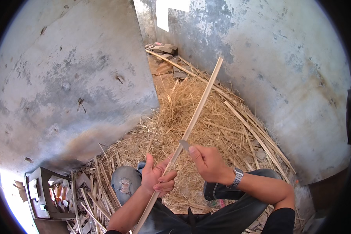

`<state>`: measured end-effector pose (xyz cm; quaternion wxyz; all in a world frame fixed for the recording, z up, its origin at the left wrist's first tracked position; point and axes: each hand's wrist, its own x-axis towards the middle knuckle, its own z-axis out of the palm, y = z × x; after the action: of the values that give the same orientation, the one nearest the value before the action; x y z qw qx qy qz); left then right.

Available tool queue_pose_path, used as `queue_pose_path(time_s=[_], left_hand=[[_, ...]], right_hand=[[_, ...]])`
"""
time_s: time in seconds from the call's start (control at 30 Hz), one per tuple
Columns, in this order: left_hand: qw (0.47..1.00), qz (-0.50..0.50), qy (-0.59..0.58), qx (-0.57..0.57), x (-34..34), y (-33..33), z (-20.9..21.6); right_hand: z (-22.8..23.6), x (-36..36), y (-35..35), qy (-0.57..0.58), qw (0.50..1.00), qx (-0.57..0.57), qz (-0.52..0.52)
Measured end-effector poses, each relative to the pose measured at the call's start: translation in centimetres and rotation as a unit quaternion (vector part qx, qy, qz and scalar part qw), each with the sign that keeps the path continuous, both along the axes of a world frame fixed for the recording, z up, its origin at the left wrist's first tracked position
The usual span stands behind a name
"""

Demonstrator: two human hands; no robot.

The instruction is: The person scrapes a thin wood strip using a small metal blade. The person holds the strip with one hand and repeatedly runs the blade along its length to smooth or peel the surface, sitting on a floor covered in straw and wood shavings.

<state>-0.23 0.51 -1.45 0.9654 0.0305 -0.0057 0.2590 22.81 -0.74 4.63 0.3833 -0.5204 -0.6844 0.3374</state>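
Note:
A long, straight, pale strip [202, 102], which looks like split bamboo, slants from the lower left up toward the far right. My left hand [158, 177] has its fingers wrapped around its lower part, with the thumb raised off it. Above that grip, a short grey metal blade [184, 144] lies against the strip. My right hand [210, 162] is closed on this small knife, the thumb pressed along it; the fist hides its handle. The two hands are a short way apart, in front of my bent knees.
Straw-like shavings [175, 117] cover the floor ahead. More long strips [257, 134] lie along the right wall [288, 78]. Bricks [164, 48] are stacked in the far corner. A dark open-framed box [46, 195] and loose strips [101, 183] lie at lower left, below the left wall [74, 78].

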Motion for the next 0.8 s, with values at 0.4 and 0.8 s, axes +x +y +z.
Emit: queue_pose_path(time_s=[0.4,0.8], left_hand=[[0.998,0.008,0.046,0.029,1.0,0.1,0.3],[0.997,0.023,0.059,0.034,0.3,-0.3,0.3]], right_hand=[[-2.2,-0.5,-0.1,-0.183,0.975,0.117,-0.043],[-2.0,-1.1,-1.5,-0.022,0.992,0.038,0.120]])
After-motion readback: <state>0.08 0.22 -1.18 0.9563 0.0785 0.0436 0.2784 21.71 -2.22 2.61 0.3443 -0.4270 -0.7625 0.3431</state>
